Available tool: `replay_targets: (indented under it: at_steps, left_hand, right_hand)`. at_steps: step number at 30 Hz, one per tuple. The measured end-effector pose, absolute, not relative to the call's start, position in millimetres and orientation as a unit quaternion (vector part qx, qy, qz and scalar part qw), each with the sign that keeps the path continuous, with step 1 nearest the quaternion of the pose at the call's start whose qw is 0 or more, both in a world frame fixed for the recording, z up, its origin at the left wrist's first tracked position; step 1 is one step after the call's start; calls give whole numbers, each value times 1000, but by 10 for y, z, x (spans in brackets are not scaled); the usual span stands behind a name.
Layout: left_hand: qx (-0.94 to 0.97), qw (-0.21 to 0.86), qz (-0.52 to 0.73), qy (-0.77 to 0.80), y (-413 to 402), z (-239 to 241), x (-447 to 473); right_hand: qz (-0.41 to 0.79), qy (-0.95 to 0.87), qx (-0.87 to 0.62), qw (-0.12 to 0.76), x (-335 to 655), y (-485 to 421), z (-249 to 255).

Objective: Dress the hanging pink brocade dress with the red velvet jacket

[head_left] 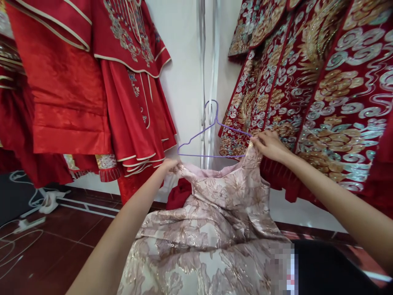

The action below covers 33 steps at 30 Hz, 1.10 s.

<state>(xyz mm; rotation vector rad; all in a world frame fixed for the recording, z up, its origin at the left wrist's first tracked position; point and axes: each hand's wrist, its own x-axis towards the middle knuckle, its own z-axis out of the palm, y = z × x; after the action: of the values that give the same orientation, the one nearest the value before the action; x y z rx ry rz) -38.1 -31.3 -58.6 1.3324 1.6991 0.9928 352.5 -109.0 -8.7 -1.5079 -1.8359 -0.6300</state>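
A pale pink brocade garment (215,213) with a gold floral pattern hangs down between my arms. My left hand (169,164) is closed on its left shoulder. My right hand (268,144) pinches the right shoulder together with the right end of a purple wire hanger (211,127). The hanger sits above the neckline, with its hook pointing up in front of the white wall, and its left arm is bare.
Red embroidered robes (101,82) hang on the left, and heavily sequined red and gold garments (322,82) hang on the right. White cables (208,49) run down the wall corner. A power strip with cords (27,223) lies on the dark red tiled floor at left.
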Motion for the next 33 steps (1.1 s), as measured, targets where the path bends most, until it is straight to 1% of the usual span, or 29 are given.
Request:
replay_targets:
  at_steps: [3, 6, 11, 15, 21, 26, 33]
  left_hand:
    - [510, 327, 413, 680, -193, -644, -430]
    - [507, 286, 424, 694, -30, -680, -418]
    - [505, 180, 460, 707, 132, -668, -356]
    - [477, 156, 482, 718, 131, -570, -374]
    - [554, 88, 511, 652, 141, -325, -235]
    - [540, 84, 498, 673, 142, -319, -311]
    - [555, 85, 438, 702, 114, -447, -675]
  right_hand:
    - [-236, -712, -583, 312, 3539, -1096, -44]
    - [-233, -711, -588, 308, 3543, -1110, -14]
    - [-234, -711, -590, 302, 3512, -1146, -2]
    - [-232, -716, -583, 305, 3514, -1147, 18]
    - [-247, -713, -584, 298, 3592, -1122, 92]
    - [-239, -711, -594, 290, 3577, -1165, 127]
    - [-223, -723, -593, 274, 3545, -1148, 121]
